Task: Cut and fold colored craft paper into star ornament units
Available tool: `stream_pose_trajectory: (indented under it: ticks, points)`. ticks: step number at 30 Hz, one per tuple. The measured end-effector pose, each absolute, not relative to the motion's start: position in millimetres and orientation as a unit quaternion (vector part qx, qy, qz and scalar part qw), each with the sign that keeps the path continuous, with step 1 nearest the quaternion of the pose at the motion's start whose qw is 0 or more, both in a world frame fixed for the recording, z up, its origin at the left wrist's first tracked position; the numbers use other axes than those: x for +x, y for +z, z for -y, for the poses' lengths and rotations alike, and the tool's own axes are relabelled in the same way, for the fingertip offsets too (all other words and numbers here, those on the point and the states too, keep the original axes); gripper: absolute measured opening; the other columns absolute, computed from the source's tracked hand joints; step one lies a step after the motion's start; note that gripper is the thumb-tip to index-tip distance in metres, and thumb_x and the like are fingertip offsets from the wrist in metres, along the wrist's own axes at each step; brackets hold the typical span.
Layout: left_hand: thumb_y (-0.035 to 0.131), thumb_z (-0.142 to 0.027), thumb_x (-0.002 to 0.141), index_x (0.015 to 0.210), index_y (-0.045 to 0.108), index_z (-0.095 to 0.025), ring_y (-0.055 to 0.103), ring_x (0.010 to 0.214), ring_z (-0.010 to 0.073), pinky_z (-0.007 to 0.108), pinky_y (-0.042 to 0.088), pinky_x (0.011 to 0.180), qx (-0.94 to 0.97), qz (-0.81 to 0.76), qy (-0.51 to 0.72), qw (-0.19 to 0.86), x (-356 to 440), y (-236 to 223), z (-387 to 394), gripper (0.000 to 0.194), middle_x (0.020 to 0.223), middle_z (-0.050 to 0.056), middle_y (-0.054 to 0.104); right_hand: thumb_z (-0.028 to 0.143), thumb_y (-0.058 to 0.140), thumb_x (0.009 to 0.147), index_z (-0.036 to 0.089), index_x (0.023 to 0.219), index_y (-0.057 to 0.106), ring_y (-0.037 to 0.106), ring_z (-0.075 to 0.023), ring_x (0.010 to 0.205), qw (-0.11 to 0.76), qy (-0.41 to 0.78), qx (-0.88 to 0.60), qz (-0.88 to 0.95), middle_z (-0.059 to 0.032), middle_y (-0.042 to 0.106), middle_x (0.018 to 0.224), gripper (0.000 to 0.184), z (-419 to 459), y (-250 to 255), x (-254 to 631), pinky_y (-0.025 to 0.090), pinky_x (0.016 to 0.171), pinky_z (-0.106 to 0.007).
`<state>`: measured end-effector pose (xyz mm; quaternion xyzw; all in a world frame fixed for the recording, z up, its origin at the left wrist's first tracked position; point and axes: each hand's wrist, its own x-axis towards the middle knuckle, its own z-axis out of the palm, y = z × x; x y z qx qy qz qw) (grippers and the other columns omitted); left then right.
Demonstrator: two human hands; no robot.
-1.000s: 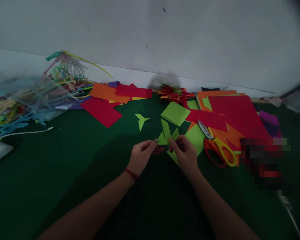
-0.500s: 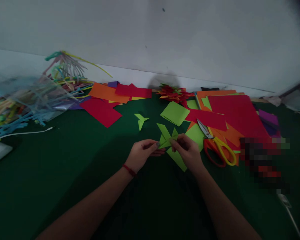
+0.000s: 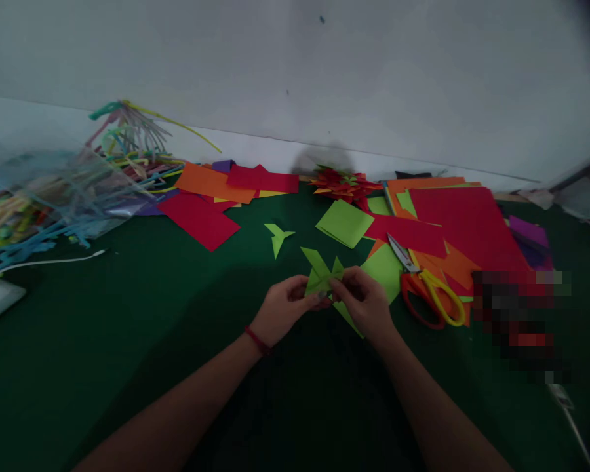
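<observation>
Between my hands is a folded piece of light green paper [image 3: 317, 267] with several pointed flaps, held just above the green table. My left hand [image 3: 286, 303] pinches its lower left side, thumb on top. My right hand [image 3: 364, 298] grips its right side, thumb and fingertips pressed to the folds. Part of the paper is hidden behind my fingers. Beyond it lies a small three-pointed green paper piece [image 3: 277, 237]. Farther back to the right rests a stack of green paper squares [image 3: 344, 223]. Scissors [image 3: 429, 282] with red and yellow handles lie right of my right hand.
A red, orange and green layered paper flower [image 3: 345, 183] stands near the wall. Red sheets [image 3: 467, 219] are piled at the right. Loose red paper [image 3: 199, 219] lies left of centre. A clear plastic bag [image 3: 63, 177] and pipe cleaners [image 3: 132, 134] fill the far left.
The folded green paper has shifted slightly left and down with both hands. My left thumb has slid right along its lower edge, closer to my right hand.
</observation>
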<state>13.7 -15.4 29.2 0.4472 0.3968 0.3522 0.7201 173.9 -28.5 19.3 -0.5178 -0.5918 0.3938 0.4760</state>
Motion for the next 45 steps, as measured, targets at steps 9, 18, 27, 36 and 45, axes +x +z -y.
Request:
stream_pose_trajectory:
  ticks: [9,18,27,36,45]
  points:
    - [0.056,-0.026,0.077,0.089,0.061,-0.015,0.066,0.07,0.0167,0.032,0.053,0.072,0.501,-0.425,0.352,0.667,16.1,25.3,19.2,0.016,0.076,0.003,0.068,0.025,0.054,0.081,0.02,0.075,0.052,0.052,-0.0124,0.061,0.45,0.366,-0.532,0.617,0.0012,0.054,0.066,0.008,32.4,16.4,166.7,0.042,0.058,-0.025]
    - [0.057,-0.025,0.078,0.087,0.059,-0.015,0.067,0.069,0.0172,0.032,0.054,0.071,0.472,-0.424,0.347,0.69,17.6,25.3,20.0,0.014,0.073,0.003,0.068,0.027,0.054,0.081,0.02,0.073,0.051,0.051,-0.0119,0.058,0.46,0.353,-0.531,0.618,0.0018,0.052,0.064,0.011,32.6,14.1,167.6,0.042,0.056,-0.025]
    - [0.048,-0.029,0.084,0.093,0.057,-0.012,0.067,0.079,0.0188,0.033,0.053,0.074,0.458,-0.354,0.322,0.749,13.7,22.5,18.5,0.021,0.084,0.011,0.069,0.029,0.056,0.08,0.02,0.073,0.052,0.051,-0.0113,0.054,0.47,0.379,-0.526,0.6,0.0028,0.052,0.06,0.011,29.5,14.3,173.8,0.041,0.052,-0.024]
    - [0.04,-0.046,0.085,0.091,0.058,-0.009,0.067,0.072,0.0198,0.033,0.053,0.07,0.456,-0.374,0.311,0.746,9.7,24.3,17.7,0.041,0.074,0.013,0.069,0.031,0.057,0.079,0.02,0.068,0.048,0.05,-0.0096,0.05,0.478,0.406,-0.52,0.58,0.0044,0.05,0.055,0.018,25.9,15.3,176.3,0.042,0.051,-0.023]
    - [0.058,-0.026,0.077,0.092,0.056,-0.011,0.066,0.07,0.017,0.033,0.054,0.071,0.476,-0.374,0.329,0.725,12.8,20.6,14.7,0.021,0.08,0.008,0.067,0.028,0.056,0.08,0.019,0.075,0.052,0.052,-0.0099,0.055,0.449,0.459,-0.495,0.585,0.0029,0.054,0.061,0.011,30.1,17.6,169.9,0.042,0.053,-0.023]
